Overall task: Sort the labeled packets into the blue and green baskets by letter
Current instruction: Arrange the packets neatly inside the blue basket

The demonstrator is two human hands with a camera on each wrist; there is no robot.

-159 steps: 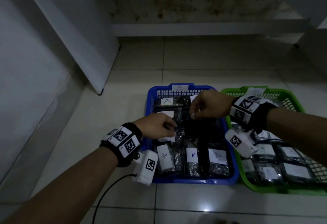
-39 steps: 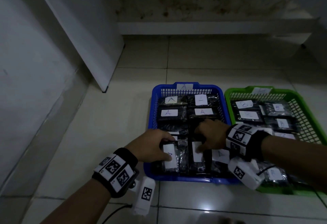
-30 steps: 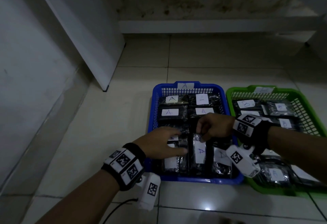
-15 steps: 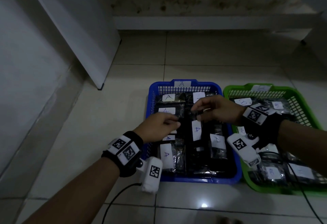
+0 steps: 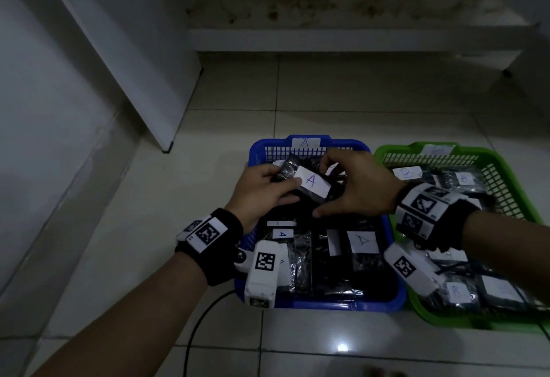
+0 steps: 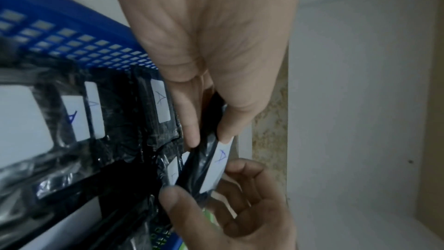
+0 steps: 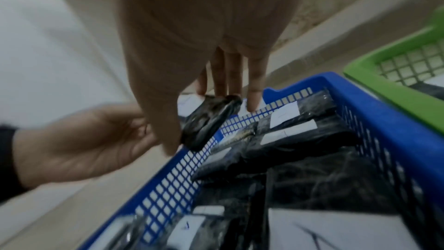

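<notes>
A black packet (image 5: 309, 183) with a white label reading A is held above the far part of the blue basket (image 5: 315, 305). My left hand (image 5: 279, 189) pinches its left end between thumb and fingers (image 6: 225, 132). My right hand (image 5: 336, 189) grips its right end, thumb below and fingers on top. In the right wrist view the packet (image 7: 209, 119) shows its dark underside under my right hand (image 7: 199, 121). The blue basket holds several A packets (image 5: 361, 241). The green basket (image 5: 506, 165) to the right holds B packets (image 5: 407, 173).
Both baskets stand side by side on a pale tiled floor (image 5: 148, 228). A white wall panel (image 5: 134, 64) rises at the left and a low step (image 5: 342, 37) runs along the back. A black cable (image 5: 193, 332) trails from my left wrist.
My right hand lifted an A packet out of the near rows and carried it toward the basket's far end. My left hand rose from the near packets and now holds that packet too.
</notes>
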